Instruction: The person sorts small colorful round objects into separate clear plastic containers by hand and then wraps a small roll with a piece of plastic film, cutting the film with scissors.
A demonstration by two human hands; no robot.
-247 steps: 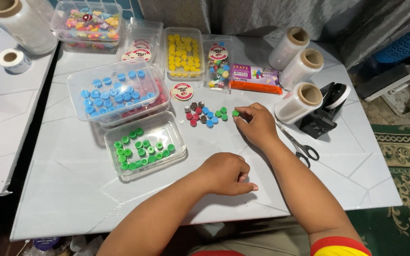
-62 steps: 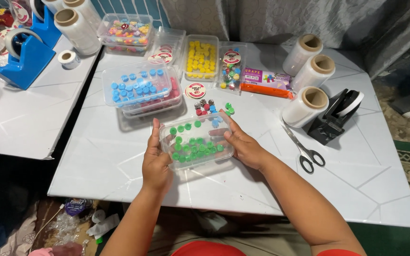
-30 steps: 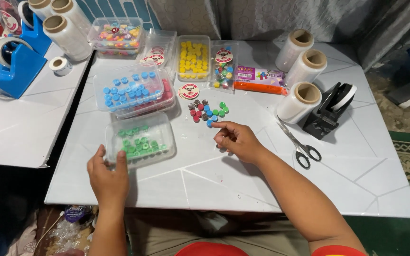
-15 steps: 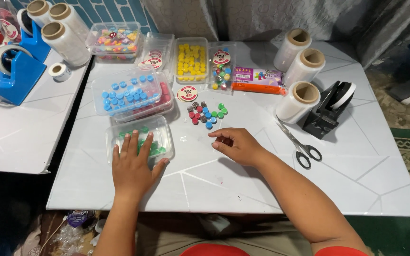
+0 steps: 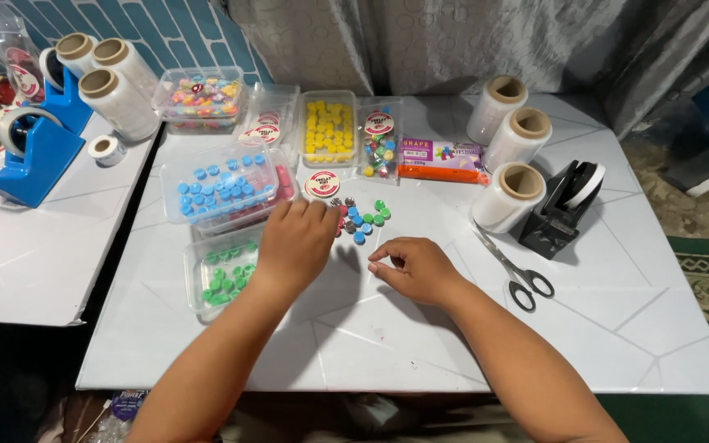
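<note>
My left hand (image 5: 295, 244) reaches palm down across the white table (image 5: 387, 328), its fingertips at the left edge of a small pile of loose blue, green and red caps (image 5: 364, 218). Nothing shows in its grasp. My right hand (image 5: 414, 268) rests on the table just below that pile, fingers loosely curled, thumb and forefinger close together with nothing visible between them. A clear tub of green caps (image 5: 221, 275) sits left of my left forearm. Behind it a clear tub of blue caps (image 5: 217, 185) is stacked on a tub of red ones.
At the back stand a tub of yellow caps (image 5: 327, 130), a tub of mixed pieces (image 5: 200, 98), a bag of beads (image 5: 378, 148) and an orange packet (image 5: 441, 159). Three film rolls (image 5: 512, 148), a black tape dispenser (image 5: 564, 207) and scissors (image 5: 515, 270) lie right. A blue dispenser (image 5: 36, 143) sits left.
My left hand has lifted off the green cap tub and moved up and right to the loose pile. My right hand has stayed below the pile.
</note>
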